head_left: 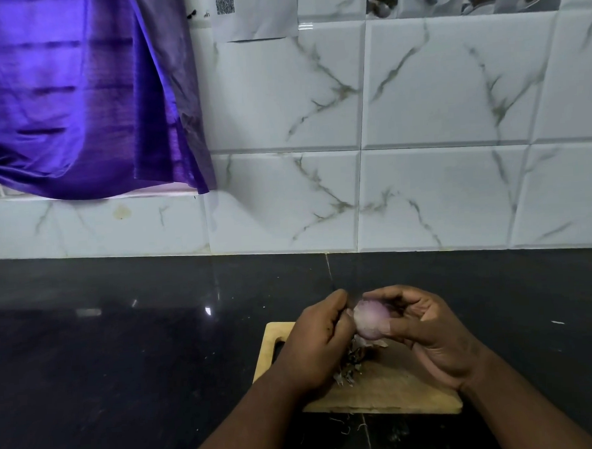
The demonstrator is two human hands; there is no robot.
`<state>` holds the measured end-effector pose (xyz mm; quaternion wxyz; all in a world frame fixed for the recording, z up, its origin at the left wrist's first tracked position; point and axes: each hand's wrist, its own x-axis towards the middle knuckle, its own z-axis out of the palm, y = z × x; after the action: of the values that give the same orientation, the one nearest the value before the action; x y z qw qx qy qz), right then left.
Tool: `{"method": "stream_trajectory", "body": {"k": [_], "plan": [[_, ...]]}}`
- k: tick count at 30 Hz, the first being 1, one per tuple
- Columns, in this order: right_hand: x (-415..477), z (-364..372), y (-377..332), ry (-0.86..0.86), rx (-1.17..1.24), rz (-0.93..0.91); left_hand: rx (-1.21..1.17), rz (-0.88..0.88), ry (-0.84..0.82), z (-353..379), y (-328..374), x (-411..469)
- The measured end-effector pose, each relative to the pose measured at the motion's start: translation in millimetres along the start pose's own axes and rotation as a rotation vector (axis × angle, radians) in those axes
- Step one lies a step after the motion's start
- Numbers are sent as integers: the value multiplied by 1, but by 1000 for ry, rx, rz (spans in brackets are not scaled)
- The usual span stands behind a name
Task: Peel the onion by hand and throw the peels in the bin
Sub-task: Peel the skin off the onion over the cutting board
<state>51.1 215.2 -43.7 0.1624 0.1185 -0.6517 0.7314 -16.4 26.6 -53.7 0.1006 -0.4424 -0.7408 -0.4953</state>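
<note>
- Head view: the right hand (427,330) cups the onion (371,320) above the wooden board (399,387) on the dark desk (123,353), its fingers curled around it.
- The left hand (319,343) has its fingers pinched at the onion's edge, likely on a bit of skin.
- Loose peels (350,369) lie on the board.
- No bin shows.
- A smooth onion could slip out and roll away.

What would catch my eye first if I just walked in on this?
Probably the bright purple cloth hanging at the upper left against the marbled white wall tiles. Then, low in the middle, the left hand and right hand holding a pale pinkish onion above a wooden cutting board with peel scraps.
</note>
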Motion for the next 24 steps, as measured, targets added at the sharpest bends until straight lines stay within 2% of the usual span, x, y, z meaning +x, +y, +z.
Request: {"method": "stream_trajectory", "body": {"k": [8,15,18,24], "plan": [[0,3,-4,-6,111,28,-123,-62,35,2,2,2],[2,-4,-5,-11,263,41,89,-29,75,1,-2,1],[3,-3,-6,-13,276,50,161,7,151,0,-4,3],[4,-3,-4,-19,262,57,78,81,265,-2,1,5]]}}
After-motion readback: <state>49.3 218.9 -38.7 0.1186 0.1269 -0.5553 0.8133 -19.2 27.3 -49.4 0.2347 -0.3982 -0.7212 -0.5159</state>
